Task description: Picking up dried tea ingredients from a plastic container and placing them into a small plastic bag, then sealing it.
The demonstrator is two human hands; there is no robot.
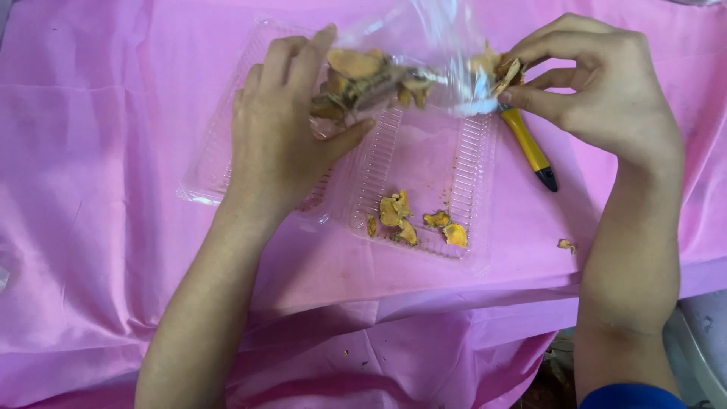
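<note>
My left hand (282, 129) grips a clear plastic bag (409, 45) filled with dried orange-brown slices (362, 77). The bag hangs just above an open clear plastic clamshell box (477, 151) lying on a pink cloth (106, 189). My right hand (598, 83) pinches a few of the dried slices (506, 72) at the bag's right end, together with the bag's edge. Several orange slices (409, 220) lie in the near part of the box. A yellow-handled tool with a black tip (530, 148) lies under my right hand, its upper end hidden.
One stray orange slice (566, 245) sits on the cloth right of the box. The pink cloth is wrinkled and drops over the near table edge. A grey object (700, 341) shows at the bottom right corner.
</note>
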